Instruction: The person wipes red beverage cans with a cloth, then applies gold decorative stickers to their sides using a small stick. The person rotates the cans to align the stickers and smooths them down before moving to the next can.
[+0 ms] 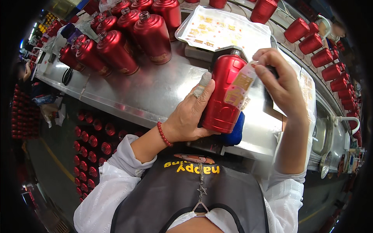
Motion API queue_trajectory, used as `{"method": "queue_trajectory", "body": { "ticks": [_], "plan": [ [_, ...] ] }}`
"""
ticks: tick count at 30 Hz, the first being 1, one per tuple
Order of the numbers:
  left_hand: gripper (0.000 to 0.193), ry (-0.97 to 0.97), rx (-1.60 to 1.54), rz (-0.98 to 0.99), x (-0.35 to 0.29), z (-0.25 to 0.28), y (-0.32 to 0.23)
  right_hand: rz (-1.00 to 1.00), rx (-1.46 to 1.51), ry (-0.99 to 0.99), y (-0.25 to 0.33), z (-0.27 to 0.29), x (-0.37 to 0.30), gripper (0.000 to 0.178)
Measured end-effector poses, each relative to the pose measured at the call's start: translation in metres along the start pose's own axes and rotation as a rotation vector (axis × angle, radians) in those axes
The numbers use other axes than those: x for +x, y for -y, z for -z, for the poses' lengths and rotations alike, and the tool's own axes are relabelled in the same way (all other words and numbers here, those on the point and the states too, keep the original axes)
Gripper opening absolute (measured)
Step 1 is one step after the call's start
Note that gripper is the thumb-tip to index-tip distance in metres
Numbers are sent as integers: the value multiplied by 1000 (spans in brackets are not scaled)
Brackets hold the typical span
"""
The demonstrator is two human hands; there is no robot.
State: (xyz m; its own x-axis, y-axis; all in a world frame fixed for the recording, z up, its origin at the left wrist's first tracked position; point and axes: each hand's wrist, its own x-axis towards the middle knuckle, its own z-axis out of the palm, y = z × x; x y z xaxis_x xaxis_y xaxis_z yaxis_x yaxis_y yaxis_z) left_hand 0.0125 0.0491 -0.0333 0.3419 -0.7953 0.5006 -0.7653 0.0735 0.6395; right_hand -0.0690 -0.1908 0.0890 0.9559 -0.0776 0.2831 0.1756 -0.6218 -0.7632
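Observation:
A glossy red bottle (217, 87) with a clear neck leans slightly in front of me over the metal table. My left hand (184, 116) is closed around its left side and lower part; one finger wears a grey cover. My right hand (281, 79) pinches the upper end of a translucent decal strip (241, 83) with gold and pink patterns. The strip's lower part lies against the bottle's right side; whether it is stuck there I cannot tell. Beneath the bottle's base shows a blue pad (236, 132), partly hidden.
Several red bottles (116, 52) stand on the metal table (155, 87) at the back left. White decal sheets (223, 29) lie on a tray behind the bottle. More red bottles (311, 43) line a curved rack at right. A sink (320, 136) is at far right; stacked bottles (93, 139) are below left.

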Motion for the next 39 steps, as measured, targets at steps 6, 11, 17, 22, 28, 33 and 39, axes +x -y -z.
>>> {"method": "queue_trajectory", "body": {
  "ticks": [6, 11, 17, 22, 28, 33, 39],
  "plan": [
    [105, -23, -641, 264, 13, 10, -3, -6, -77, -99, -29, -27, 8, 13],
    [96, -115, -571, 364, 44, -4, -3, 18, -58, -127, -38, -31, 9, 14],
    [88, -146, -820, 410, 44, -10, -1, -23, -26, -112, -36, -31, 7, 13],
    [84, -114, -818, 418, 45, -5, -1, 29, 7, -150, -42, -35, 9, 13],
    [93, -162, -768, 393, 46, -13, -4, 11, -29, -148, -45, -34, 8, 13],
    [89, -125, -842, 443, 46, -9, -2, -41, -79, -80, -41, -29, 8, 13],
    [92, -118, -783, 435, 46, -8, -3, -60, -56, -80, -39, -30, 8, 12]
  ]
}}
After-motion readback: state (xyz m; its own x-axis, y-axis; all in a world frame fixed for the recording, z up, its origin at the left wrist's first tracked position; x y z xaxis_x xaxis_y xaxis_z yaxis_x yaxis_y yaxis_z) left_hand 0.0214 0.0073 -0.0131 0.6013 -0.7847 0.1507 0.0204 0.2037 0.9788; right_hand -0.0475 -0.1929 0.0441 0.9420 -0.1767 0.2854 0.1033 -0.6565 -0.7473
